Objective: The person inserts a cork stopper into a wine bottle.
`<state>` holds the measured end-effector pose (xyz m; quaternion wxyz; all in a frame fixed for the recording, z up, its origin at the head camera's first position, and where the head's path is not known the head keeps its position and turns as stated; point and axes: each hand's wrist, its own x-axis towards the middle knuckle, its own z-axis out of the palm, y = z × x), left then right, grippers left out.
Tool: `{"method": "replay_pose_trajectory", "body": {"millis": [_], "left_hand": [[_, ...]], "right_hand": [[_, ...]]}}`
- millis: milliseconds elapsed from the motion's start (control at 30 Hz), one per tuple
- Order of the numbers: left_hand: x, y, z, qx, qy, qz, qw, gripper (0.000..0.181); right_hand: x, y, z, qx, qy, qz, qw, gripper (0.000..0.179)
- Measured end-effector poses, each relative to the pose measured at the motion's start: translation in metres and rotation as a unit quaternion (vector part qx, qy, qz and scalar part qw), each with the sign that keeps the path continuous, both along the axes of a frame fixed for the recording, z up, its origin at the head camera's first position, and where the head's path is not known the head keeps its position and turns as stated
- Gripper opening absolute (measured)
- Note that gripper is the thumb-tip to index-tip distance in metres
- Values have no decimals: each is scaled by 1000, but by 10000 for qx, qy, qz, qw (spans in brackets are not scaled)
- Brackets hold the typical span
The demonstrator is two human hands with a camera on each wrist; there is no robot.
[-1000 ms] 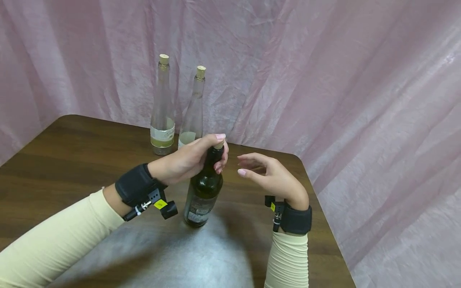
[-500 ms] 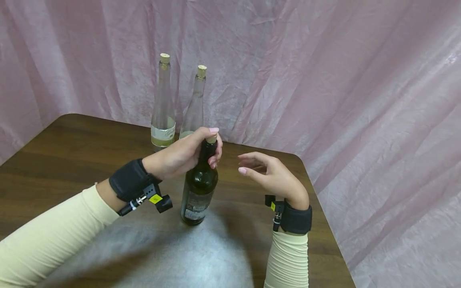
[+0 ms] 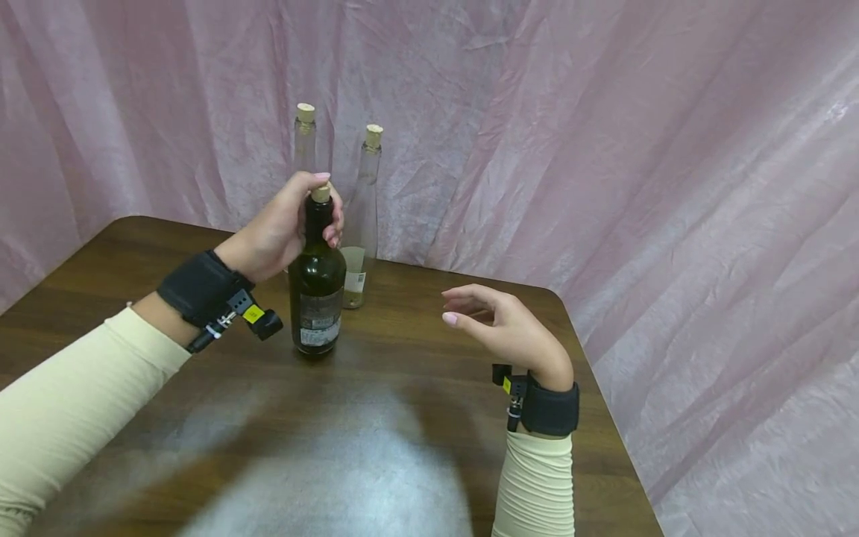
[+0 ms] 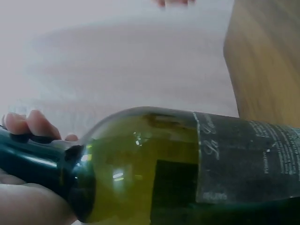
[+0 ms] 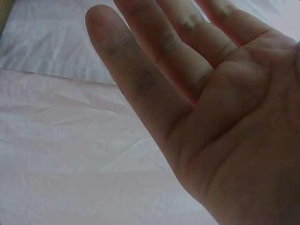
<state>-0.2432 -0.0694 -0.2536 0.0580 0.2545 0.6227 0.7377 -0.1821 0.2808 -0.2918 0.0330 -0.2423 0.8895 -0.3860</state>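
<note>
My left hand (image 3: 271, 231) grips the neck of a dark green wine bottle (image 3: 318, 272), its thumb lying at the top by the cork (image 3: 321, 194). The bottle is upright over the table, its label facing me. In the left wrist view the bottle's shoulder (image 4: 136, 173) and dark label fill the lower part, with fingers curled round the neck. Close behind it stand two clear corked bottles: the left one (image 3: 305, 145) is mostly hidden by my hand and the green bottle, the right one (image 3: 362, 205) partly. My right hand (image 3: 517, 332) hovers at the right with loosely bent fingers, holding nothing.
The brown wooden table (image 3: 389, 358) has a back edge just behind the clear bottles and a right edge beyond my right hand. A pink curtain (image 3: 604, 149) hangs behind and to the right. Each wrist wears a black strap with a small camera.
My left hand has carried the green bottle left and farther back, bringing it in front of the left clear bottle. My right hand stays in place.
</note>
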Motion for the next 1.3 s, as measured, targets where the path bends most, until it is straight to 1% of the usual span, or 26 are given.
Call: {"method": "replay_pose_trajectory", "body": {"millis": [67, 167, 267, 400, 500, 633, 733, 900, 1100, 1167, 1267, 1300], "left_hand": [[-8, -7, 0, -14, 87, 170, 9998, 52], [-18, -17, -4, -29, 110, 384, 9992, 51], [-26, -26, -10, 25, -11, 566, 9984, 51], [-34, -34, -13, 288, -180, 787, 9963, 51], [-39, -35, -12, 430, -252, 911, 9946, 52], [-45, -36, -10, 490, -363, 1059, 9925, 52], [-48, -37, -9, 530, -461, 1125, 9912, 51], [-54, -39, -9, 478, -472, 1209, 9904, 51], [-57, -42, -12, 492, -402, 1263, 9899, 53], [-56, -44, -12, 399, -348, 1269, 9905, 53], [-50, -49, -12, -45, -203, 1316, 9911, 55], [-47, -51, -11, -200, -100, 1370, 9903, 56]], "right_hand": [[0, 0, -1, 0, -1, -33, 10000, 50], [0, -1, -3, 35, -7, -25, 10000, 50], [0, -2, -4, 71, -28, -2, 10000, 51], [0, -3, -4, 63, -3, 6, 10000, 50], [0, -3, -3, 90, 62, -7, 9999, 49], [-1, -3, -3, 125, 83, 1, 9999, 49], [-1, -4, -4, 106, 40, 16, 9999, 49], [-1, -5, -5, 68, 10, 2, 10000, 48], [-2, -8, -5, 4, 229, 26, 9997, 45], [-2, -10, -5, -59, 347, 31, 9994, 44], [-1, -13, -6, -194, 481, 35, 9986, 42], [-1, -14, -6, -241, 524, 42, 9983, 42]]}}
